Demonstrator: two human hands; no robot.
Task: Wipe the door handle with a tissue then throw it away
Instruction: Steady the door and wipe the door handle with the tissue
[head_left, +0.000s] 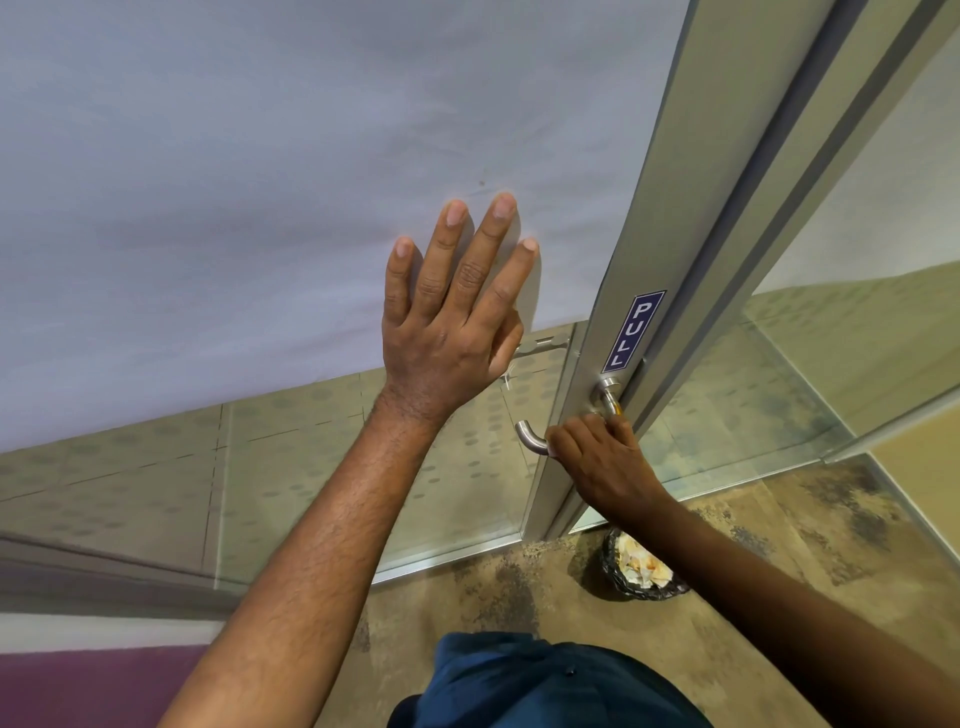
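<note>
A brushed-metal lever door handle (530, 439) sticks out from the aluminium door frame (691, 208), under a blue PULL sticker (632, 330). My right hand (602, 462) is closed around the handle's middle; only the curved left end and the round base (607, 392) show. No tissue is visible in that hand; my fingers hide whatever is under them. My left hand (452, 317) lies flat, fingers spread, against the frosted glass door panel (260, 182), left of the handle.
A small waste bin (641, 569) lined with a black bag and holding crumpled paper stands on the mottled brown floor (779, 545), just below the handle by the frame's foot. A glass side panel (831, 364) runs to the right. My blue clothing (519, 686) fills the bottom centre.
</note>
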